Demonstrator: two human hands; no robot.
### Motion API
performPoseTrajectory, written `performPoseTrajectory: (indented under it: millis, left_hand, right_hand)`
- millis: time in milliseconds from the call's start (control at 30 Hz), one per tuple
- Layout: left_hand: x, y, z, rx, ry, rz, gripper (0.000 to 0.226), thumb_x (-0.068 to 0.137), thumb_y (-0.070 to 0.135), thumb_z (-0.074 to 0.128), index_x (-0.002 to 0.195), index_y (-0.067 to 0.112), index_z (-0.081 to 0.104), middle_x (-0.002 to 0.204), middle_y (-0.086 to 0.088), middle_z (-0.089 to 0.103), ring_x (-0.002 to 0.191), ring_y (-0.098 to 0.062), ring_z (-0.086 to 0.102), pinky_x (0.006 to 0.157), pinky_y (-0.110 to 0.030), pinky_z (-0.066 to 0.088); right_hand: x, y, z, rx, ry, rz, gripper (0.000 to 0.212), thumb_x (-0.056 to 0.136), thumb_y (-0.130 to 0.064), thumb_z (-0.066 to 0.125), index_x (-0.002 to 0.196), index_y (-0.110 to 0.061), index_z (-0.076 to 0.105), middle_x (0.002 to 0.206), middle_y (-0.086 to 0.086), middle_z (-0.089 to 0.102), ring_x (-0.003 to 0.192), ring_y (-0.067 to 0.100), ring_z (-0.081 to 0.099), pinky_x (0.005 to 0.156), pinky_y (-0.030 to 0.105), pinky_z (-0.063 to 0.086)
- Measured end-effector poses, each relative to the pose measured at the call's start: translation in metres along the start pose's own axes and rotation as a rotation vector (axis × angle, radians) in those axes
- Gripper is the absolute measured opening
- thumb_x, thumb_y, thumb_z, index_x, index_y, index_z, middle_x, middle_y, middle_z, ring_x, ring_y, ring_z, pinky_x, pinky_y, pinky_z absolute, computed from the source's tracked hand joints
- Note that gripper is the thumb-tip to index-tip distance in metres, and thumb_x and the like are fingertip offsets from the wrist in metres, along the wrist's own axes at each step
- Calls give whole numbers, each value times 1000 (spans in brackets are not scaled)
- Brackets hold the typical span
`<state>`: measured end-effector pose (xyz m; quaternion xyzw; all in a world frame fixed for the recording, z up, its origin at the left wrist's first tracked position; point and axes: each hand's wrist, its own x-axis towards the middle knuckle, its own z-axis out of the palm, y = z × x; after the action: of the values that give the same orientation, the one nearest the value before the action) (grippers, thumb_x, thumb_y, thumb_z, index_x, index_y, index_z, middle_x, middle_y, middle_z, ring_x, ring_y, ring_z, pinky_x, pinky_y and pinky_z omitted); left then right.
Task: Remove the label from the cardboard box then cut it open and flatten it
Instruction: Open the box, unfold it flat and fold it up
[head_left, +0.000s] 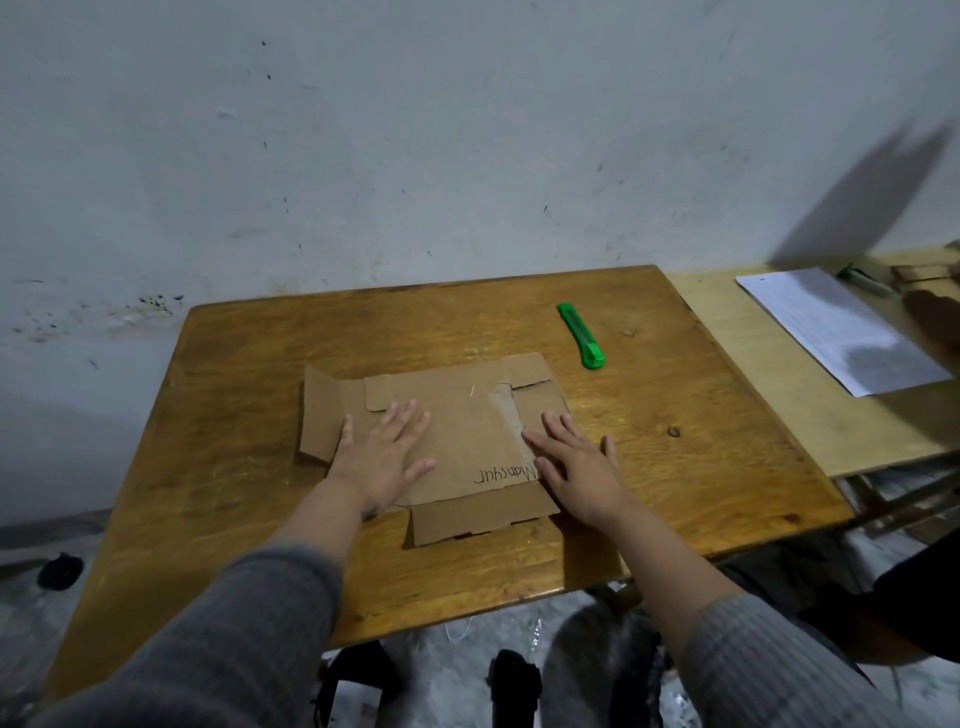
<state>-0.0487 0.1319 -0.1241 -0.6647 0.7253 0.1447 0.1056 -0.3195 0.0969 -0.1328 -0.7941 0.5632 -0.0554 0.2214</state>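
Blurred hand (935, 319) at right edge

The person wears a grey ribbed knit top; both sleeves (223, 639) are pushed up to the forearms. The left hand (382, 457) and right hand (582, 467) are bare.

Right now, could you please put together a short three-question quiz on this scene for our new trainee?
1. True or false: the cardboard box still stands upright as a closed box.
2. Where does the green utility knife lie?
A. Under the left hand
B. On the wooden table, beyond the cardboard, untouched
C. In the right hand
3. Fill in: both hands press on the cardboard with fingers ____.

Key:
1. False; it lies flat on the table.
2. B.
3. Straight and spread, palms down.
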Motion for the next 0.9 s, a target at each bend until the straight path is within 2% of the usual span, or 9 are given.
performPoseTrajectory:
  millis: [100,233,367,467,600,700,800,900]
  left_hand:
    - [11,-1,-1,10,3,-33,66,95,59,16,149,32,-11,157,8,-20,146,-13,-13,113,-60,-4]
    - [16,-2,0,-29,17,-33,65,96,57,17,149,32,-10,158,9,-19,145,-13,-14,115,-57,-4]
    - [14,-2,4,-34,47,-31,64,96,57,15,149,33,-10,157,10,-19,145,-12,-15,116,-55,-3]
    - [12,-1,4,-40,42,-27,63,96,57,15,149,33,-11,157,10,-19,145,-12,-15,116,-55,-2]
    - [6,-3,3,-79,28,-10,61,97,55,13,149,33,-9,156,12,-19,145,-11,-15,117,-53,-2]
    - [2,-3,-1,-176,26,-16,56,95,51,0,149,35,-4,157,14,-14,144,-7,-14,117,-51,-4]
    - [2,-2,-5,-326,33,-58,73,83,57,-14,150,35,5,158,15,-5,144,-4,-8,118,-47,-5]
    - [3,-2,-10,-424,19,-82,85,75,68,-14,150,34,8,158,16,-1,144,-3,-6,118,-46,-5]
  right_hand:
    - [18,0,-8,-8,-5,-22,43,97,-36,41,138,-44,37,157,-11,16,146,11,5,115,55,-2]
    - [13,1,-12,79,46,-95,43,94,-21,50,133,-38,48,153,-8,29,145,12,12,117,49,3]
    - [-18,9,-2,165,70,-140,52,87,-7,53,126,-42,53,149,-14,33,140,0,13,118,47,3]
    - [-29,10,3,171,73,-122,48,87,-19,58,127,-46,49,149,-17,30,139,-2,11,117,45,-2]
    - [-25,3,2,299,131,-23,34,90,-30,58,123,-39,57,145,-13,41,139,-1,19,117,48,1]
    - [-19,-7,4,304,165,48,38,91,-38,53,129,-33,53,146,-11,40,143,7,21,117,50,2]
    - [-11,-18,8,224,204,157,43,93,-42,49,134,-29,49,149,-10,37,143,7,19,117,49,2]
    - [-3,-28,11,156,231,255,45,92,-42,50,135,-27,49,150,-10,36,143,7,20,116,47,5]
